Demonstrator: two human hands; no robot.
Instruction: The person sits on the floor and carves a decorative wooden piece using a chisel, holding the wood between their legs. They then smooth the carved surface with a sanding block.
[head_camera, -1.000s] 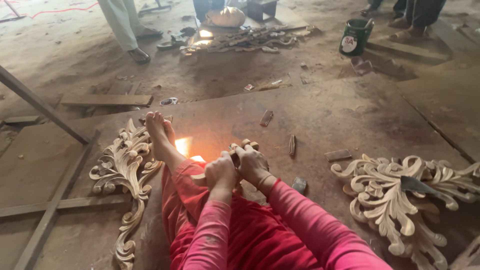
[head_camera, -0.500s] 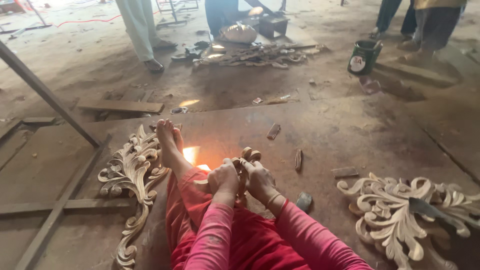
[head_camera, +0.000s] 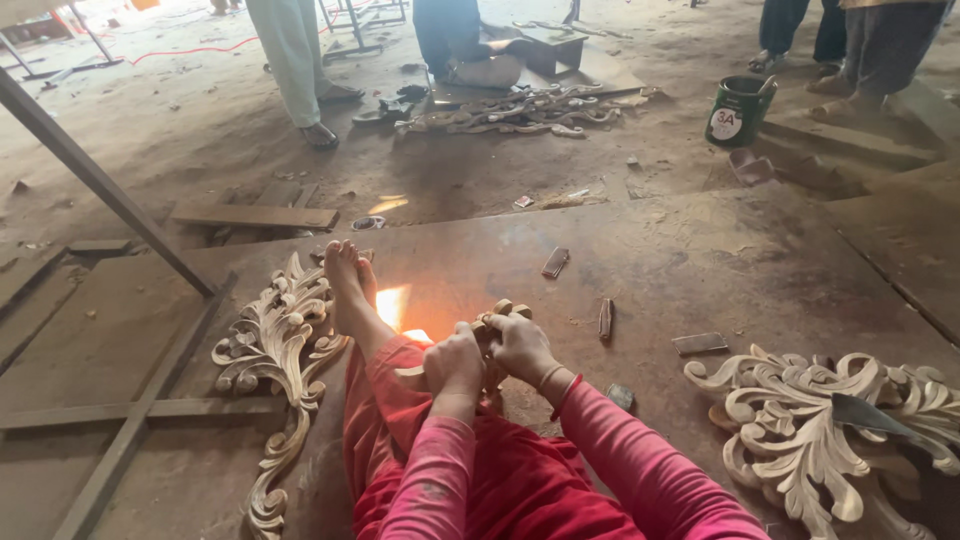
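1. Fingers of left hand (head_camera: 455, 362) curled tight around a small carved wooden piece (head_camera: 492, 330), just below frame centre.
2. Fingers of right hand (head_camera: 520, 345) likewise wrapped over the same piece from the right — thumb on top, both hands touching each other.
3. Small carved wooden piece held above the lap, pale scroll tip poking out at the top between the hands.
4. Pink sleeves (head_camera: 620, 470) running down to the lower edge; red trousers (head_camera: 400, 400) beneath, bare foot (head_camera: 347, 275) stretched out left of centre.
5. Left of the foot, lying flat on the floor — long carved scroll ornament (head_camera: 270, 340), reaching to the lower left.
6. Lower right: large carved leaf panel (head_camera: 800, 420) with a dark flat blade (head_camera: 870, 415) resting on it.
7. Around centre right, scattered small blocks (head_camera: 555, 262) on the dusty board.
8. Upper right: green paint can (head_camera: 738, 110).
9. Top of frame: legs of other people (head_camera: 290, 50) and a pile of carved pieces (head_camera: 520, 108).
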